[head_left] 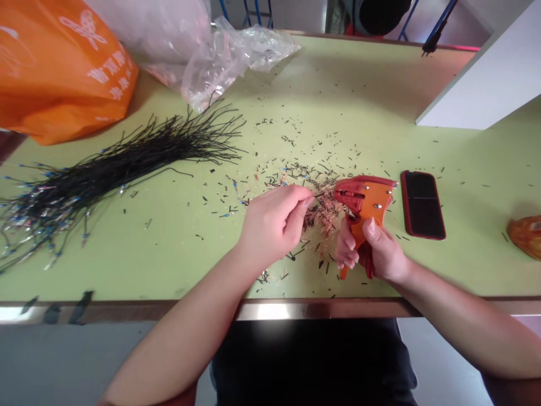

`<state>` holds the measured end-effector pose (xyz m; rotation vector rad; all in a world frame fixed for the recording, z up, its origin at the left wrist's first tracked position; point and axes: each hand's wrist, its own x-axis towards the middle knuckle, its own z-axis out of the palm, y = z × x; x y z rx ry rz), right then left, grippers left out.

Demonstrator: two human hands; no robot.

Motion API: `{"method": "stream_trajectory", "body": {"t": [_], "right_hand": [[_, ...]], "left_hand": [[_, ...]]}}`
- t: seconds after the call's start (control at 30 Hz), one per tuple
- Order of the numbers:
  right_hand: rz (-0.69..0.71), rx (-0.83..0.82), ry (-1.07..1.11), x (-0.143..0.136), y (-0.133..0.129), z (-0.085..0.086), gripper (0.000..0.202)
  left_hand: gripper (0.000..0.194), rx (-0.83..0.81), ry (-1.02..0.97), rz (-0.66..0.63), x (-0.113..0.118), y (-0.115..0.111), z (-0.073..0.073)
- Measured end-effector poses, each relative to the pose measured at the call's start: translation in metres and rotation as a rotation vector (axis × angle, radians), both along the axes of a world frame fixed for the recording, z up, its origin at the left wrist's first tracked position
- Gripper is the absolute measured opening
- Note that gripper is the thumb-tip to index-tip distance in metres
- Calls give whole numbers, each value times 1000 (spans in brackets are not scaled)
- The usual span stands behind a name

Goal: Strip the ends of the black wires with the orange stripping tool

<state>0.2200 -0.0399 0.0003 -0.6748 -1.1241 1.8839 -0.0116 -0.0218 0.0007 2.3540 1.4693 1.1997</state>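
Observation:
In the middle of the table, my left hand (276,220) pinches a thin black wire (320,195) between thumb and forefinger. The wire's short end points right, at the jaws of an orange and red wire stripper (372,198). My right hand (380,248) is wrapped around the stripper's handles. Whether the wire sits inside the jaws I cannot tell. Under and between both hands lies a heap of black and copper-coloured scraps (327,217). A long bundle of black wires (139,152) stretches across the table at the left, with blue and shiny bits at its near-left ends.
An orange bag (63,73) and clear plastic bags (228,56) stand at the back left. Right of the stripper lies a red-cased phone (422,204). A white panel (477,79) rises at the back right, and an amber object (526,235) sits at the right edge.

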Motion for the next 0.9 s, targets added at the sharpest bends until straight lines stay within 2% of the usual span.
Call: {"method": "stream_trajectory", "body": {"t": [0.03,0.07,0.1,0.17,0.23,0.4,0.47,0.7,0.9], "right_hand": [[-100,36,42,8,4,9,53],[-308,96,110,18,8,18,54],[-444,86,128,27,14,27,54],[-546,63,167,41,23,39,47],[-580,12,149,41,27,36,39],[-82,-107,-29,4,15,-4,61],[4,-101,-62,-6,9,-13,61],[7,-77,-101,-14,8,-15,62],[1,-33,-129,-15,8,-24,59]], "left_hand": [[19,-13,-22,50,-5,4,0],[19,-26,-60,115,-11,8,-1],[19,-21,-120,204,-16,13,-2],[16,3,-206,330,-22,20,-5],[14,-6,-194,328,-22,23,-8],[12,-33,-26,162,1,9,-11],[12,-28,18,116,8,4,-10],[16,-5,128,37,16,-3,-6],[20,-79,97,-123,21,-13,0]]}}
